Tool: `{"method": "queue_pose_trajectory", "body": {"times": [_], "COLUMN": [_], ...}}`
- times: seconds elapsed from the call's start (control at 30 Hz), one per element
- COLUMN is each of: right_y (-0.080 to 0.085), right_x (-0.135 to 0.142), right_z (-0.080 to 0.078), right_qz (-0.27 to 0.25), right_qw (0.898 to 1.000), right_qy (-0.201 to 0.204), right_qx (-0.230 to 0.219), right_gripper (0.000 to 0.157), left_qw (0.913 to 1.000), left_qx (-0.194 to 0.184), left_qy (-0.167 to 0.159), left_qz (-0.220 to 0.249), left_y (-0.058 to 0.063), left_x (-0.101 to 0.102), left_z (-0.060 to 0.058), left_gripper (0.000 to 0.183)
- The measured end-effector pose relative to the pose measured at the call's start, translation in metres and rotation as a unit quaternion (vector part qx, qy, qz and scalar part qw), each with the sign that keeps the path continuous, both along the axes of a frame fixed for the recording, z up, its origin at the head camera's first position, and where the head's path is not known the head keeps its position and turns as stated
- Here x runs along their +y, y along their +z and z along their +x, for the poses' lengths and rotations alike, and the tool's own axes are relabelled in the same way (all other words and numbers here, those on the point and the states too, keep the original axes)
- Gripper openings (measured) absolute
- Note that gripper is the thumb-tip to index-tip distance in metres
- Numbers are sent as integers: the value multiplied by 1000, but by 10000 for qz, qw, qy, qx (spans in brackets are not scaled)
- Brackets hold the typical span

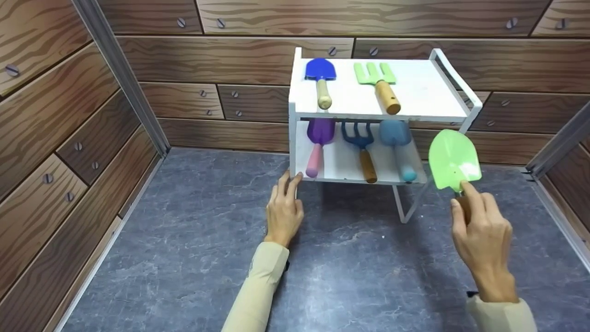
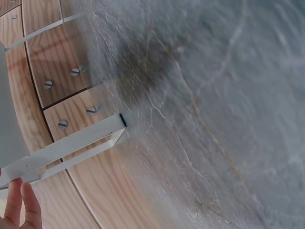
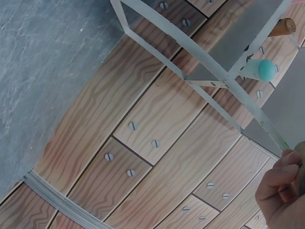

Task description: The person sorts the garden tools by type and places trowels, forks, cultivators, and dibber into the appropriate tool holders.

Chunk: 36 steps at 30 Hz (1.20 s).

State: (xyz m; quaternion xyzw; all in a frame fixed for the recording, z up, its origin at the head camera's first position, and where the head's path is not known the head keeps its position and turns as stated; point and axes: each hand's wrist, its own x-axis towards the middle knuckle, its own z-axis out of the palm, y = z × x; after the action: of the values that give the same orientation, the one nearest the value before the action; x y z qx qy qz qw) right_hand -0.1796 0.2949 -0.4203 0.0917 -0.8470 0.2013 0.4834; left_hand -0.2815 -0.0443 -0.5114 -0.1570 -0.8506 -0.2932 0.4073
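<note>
My right hand (image 1: pixel 484 230) grips a light green trowel (image 1: pixel 454 159) by its brown handle, with the index finger along the neck. The trowel is held up right of a white two-tier rack (image 1: pixel 426 113). At the rack's lower front left corner my left hand (image 1: pixel 283 214) touches the frame with extended fingers, thumb apart. In the left wrist view, fingertips (image 2: pixel 15 188) meet the white frame. On the top shelf lie a blue trowel (image 1: pixel 321 71) and a green hand fork (image 1: pixel 380 78). Below are a purple trowel (image 1: pixel 318 138), a dark blue fork (image 1: pixel 362 143) and a grey-blue trowel (image 1: pixel 396 138).
The rack stands on a dark grey marbled floor (image 1: pixel 184 240) close to a wood-plank-patterned back wall (image 1: pixel 230 60). Similar walls rise at left and right, with grey metal strips (image 1: pixel 124 78) along the corners. A raised side rail (image 1: pixel 456 76) edges the top shelf.
</note>
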Motion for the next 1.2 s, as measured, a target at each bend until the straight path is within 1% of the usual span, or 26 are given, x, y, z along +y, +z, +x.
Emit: {"method": "queue_pose_trajectory", "body": {"times": [0.43,0.63,0.83,0.97,1.1,1.2], "right_y": [14,17,22,27,35,41], "right_x": [-5,-6,-8,-9,-9,-10], "right_z": [-6,-7,-8,-7,-6,-5], "right_qz": [-68,-109,-193,-187,-80,-99], "right_qw": [9999,9998,9995,9992,9993,9993], "right_qy": [75,106,155,222,257,258], "right_qx": [119,132,195,273,276,253], "right_gripper": [39,39,36,32,36,38], "left_qw": [10000,9999,9999,9999,9999,10000], "left_qx": [72,103,124,126,103,71], "left_qy": [-9,-29,-38,-22,-25,-30], "left_qz": [20,24,8,22,22,9], "left_y": [0,1,1,0,-1,-1], "left_x": [1,2,1,1,0,1], "left_z": [0,-1,-2,-2,-2,-2], "left_gripper": [64,63,63,63,64,63]}}
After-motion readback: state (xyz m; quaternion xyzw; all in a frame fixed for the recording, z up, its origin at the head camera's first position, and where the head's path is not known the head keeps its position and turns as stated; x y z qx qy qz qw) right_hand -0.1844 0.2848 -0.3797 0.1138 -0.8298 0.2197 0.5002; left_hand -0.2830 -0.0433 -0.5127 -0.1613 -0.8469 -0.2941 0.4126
